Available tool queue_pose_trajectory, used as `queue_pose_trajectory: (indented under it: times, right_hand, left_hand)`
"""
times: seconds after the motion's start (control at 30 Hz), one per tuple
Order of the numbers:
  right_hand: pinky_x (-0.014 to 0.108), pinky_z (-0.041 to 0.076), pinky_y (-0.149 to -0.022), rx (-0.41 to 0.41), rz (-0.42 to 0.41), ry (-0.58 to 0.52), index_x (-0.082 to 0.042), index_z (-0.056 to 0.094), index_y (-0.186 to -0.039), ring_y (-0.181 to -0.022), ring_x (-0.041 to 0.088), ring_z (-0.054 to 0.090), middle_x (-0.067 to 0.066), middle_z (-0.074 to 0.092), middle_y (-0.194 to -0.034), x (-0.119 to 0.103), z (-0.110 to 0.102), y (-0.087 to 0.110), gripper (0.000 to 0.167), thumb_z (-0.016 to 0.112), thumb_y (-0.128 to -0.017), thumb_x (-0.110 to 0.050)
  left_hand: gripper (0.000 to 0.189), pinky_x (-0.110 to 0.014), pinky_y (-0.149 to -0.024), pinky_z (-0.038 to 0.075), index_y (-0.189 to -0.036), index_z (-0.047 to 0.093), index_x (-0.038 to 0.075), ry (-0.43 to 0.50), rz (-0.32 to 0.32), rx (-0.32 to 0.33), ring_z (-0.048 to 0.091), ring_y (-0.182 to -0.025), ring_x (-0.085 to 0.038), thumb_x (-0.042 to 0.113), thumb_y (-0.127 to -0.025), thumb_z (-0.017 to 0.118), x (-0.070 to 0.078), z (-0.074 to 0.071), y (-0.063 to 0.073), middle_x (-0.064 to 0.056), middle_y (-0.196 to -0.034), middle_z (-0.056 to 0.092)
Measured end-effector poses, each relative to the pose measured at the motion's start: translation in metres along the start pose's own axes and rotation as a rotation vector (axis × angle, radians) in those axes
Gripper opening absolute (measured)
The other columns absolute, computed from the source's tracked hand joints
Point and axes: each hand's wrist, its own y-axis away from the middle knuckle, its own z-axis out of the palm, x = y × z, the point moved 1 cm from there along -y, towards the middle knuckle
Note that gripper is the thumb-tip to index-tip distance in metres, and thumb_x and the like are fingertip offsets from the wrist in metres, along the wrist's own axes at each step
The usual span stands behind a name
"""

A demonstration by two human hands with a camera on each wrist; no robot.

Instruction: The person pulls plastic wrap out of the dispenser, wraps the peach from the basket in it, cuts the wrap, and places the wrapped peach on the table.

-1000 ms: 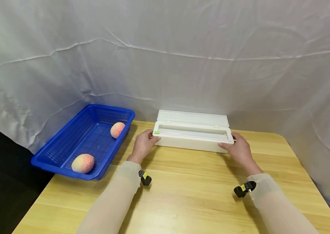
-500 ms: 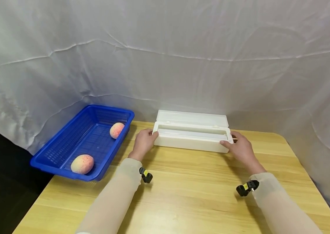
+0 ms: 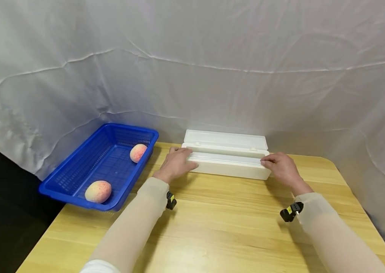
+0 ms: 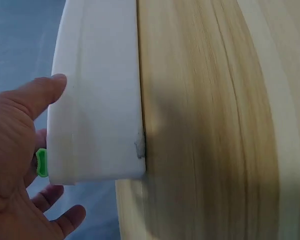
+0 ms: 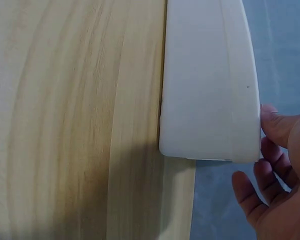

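A long white cling film dispenser (image 3: 228,169) lies near the back edge of the table, its hinged lid (image 3: 226,140) raised behind it. At its left end my left hand (image 3: 175,165) rests over the top, fingers fairly straight. In the left wrist view, that hand's thumb touches the upper front edge, close to a green slider (image 4: 42,162); the lower fingers are spread beyond the box end. My right hand (image 3: 282,169) has thumb and index finger pinched at the right end's top rim. Its other fingers curl loosely past the corner in the right wrist view.
On the left stands a blue plastic basket (image 3: 54,189) with two peaches inside, one front peach (image 3: 98,191) and one back peach (image 3: 138,153). Grey cloth (image 3: 230,76) hangs behind the wooden table (image 3: 230,227).
Both hands have come off the dispenser's end faces and moved up and inward over its top rim. The left hand now covers the left end, including the green slider. The basket stays put.
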Motion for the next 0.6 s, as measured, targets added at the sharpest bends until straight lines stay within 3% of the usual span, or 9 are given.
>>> queue_pose_trajectory:
  times: [0.1, 0.27, 0.47, 0.6]
  right_hand:
    - [0.051, 0.05, -0.087, 0.005, -0.009, 0.029, 0.0, 0.075, -0.114, -0.102, 0.037, 0.06, 0.022, 0.067, -0.113, 0.0, 0.002, -0.005, 0.024, 0.06, -0.109, -0.018]
    - [0.046, 0.046, -0.082, 0.02, 0.018, 0.033, 0.005, 0.067, -0.116, -0.096, 0.036, 0.054, 0.022, 0.059, -0.111, -0.001, 0.004, -0.014, 0.031, 0.049, -0.113, -0.021]
    - [0.051, 0.047, -0.085, 0.04, 0.082, 0.01, 0.008, 0.059, -0.124, -0.1, 0.038, 0.053, 0.023, 0.055, -0.116, -0.003, 0.005, -0.021, 0.039, 0.041, -0.115, -0.026]
    - [0.056, 0.047, -0.092, 0.062, 0.097, 0.006, 0.008, 0.058, -0.125, -0.105, 0.04, 0.053, 0.026, 0.056, -0.119, -0.003, 0.005, -0.025, 0.039, 0.04, -0.115, -0.026]
  left_hand:
    - [0.068, -0.053, -0.121, 0.036, -0.154, 0.054, 0.019, -0.046, -0.002, -0.016, 0.037, -0.148, -0.036, 0.056, -0.099, 0.067, 0.0, -0.001, -0.002, -0.004, -0.16, 0.052]
    - [0.067, -0.053, -0.122, 0.036, -0.154, 0.055, 0.019, -0.084, 0.001, -0.03, 0.039, -0.147, -0.036, 0.057, -0.099, 0.067, 0.001, -0.004, -0.006, -0.004, -0.159, 0.053]
    - [0.07, -0.052, -0.119, 0.04, -0.15, 0.059, 0.018, -0.093, -0.012, -0.037, 0.044, -0.143, -0.035, 0.063, -0.096, 0.068, 0.001, -0.006, -0.01, -0.004, -0.157, 0.056]
    - [0.058, -0.052, -0.115, 0.044, -0.143, 0.067, 0.018, -0.062, -0.019, -0.022, 0.05, -0.139, -0.037, 0.058, -0.101, 0.065, 0.001, -0.008, -0.014, -0.001, -0.146, 0.066]
